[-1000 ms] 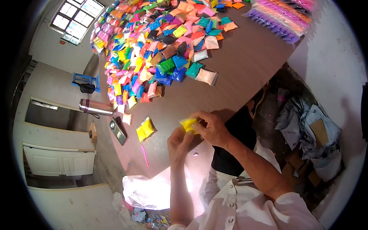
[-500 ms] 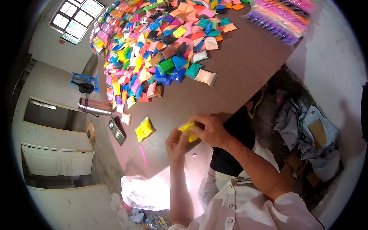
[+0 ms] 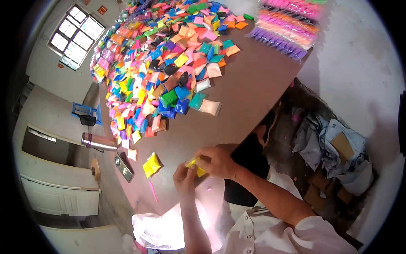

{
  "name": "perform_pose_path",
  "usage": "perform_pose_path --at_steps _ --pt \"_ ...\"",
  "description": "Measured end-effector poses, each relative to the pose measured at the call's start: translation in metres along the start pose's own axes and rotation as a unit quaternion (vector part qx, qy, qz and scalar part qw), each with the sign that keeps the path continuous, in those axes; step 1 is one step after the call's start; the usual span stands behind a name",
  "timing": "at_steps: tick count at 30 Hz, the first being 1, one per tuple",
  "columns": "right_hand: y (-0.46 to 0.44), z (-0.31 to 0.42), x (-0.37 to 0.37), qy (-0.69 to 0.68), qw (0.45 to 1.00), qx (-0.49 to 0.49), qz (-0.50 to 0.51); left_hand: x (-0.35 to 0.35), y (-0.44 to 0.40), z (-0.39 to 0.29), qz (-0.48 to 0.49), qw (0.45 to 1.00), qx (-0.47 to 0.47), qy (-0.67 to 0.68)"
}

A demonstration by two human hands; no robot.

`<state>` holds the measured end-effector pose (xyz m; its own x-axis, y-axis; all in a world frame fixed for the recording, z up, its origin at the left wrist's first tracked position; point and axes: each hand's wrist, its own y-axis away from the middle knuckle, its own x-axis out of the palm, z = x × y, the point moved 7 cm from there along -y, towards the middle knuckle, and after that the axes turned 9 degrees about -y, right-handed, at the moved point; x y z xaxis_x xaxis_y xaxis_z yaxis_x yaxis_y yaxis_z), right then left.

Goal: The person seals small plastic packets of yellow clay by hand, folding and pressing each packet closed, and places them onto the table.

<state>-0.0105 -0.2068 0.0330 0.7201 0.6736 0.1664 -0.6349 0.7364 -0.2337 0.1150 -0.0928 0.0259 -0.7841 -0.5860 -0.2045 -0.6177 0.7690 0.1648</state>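
Both hands hold a small yellow packet (image 3: pixel 200 171) over the near part of the brown table (image 3: pixel 237 108). My left hand (image 3: pixel 185 177) pinches its left side, and my right hand (image 3: pixel 215 161) grips it from the right, fingers partly covering it. Left of my hands a second yellow packet (image 3: pixel 151 165) lies flat on the table. Below that packet is a thin pink strip (image 3: pixel 153 192). A big heap of small packets in many colours (image 3: pixel 169 76) covers the far left of the table.
A dark phone-like object (image 3: pixel 123 167) and a metal flask (image 3: pixel 99 142) are at the table's left edge. Bagged purple, orange and pink items (image 3: pixel 287 27) lie at the far right corner. Clear plastic (image 3: pixel 156 228) sits by the near edge; crumpled bags (image 3: pixel 334 144) are on the right.
The view has tilted, so the table and hands appear lower in the frame. Both hands keep hold of the yellow packet, which shows less between the fingers.
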Motion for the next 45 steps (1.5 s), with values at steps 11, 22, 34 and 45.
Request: perform_pose_path --at_steps 11,22,34,45 --pt "0.002 0.005 0.002 0.092 0.996 0.002 -0.010 -0.008 -0.007 0.014 -0.044 0.998 0.035 -0.032" --pt "0.002 -0.003 0.000 0.052 0.998 -0.030 -0.036 -0.005 -0.008 0.010 -0.025 0.999 0.021 0.013" --pt "0.001 0.006 -0.001 0.028 0.999 -0.017 0.032 -0.008 -0.009 0.016 -0.021 1.000 0.019 0.012" --pt "-0.002 0.007 0.002 0.052 0.995 0.052 0.067 -0.001 -0.005 0.008 -0.001 0.998 0.049 0.046"
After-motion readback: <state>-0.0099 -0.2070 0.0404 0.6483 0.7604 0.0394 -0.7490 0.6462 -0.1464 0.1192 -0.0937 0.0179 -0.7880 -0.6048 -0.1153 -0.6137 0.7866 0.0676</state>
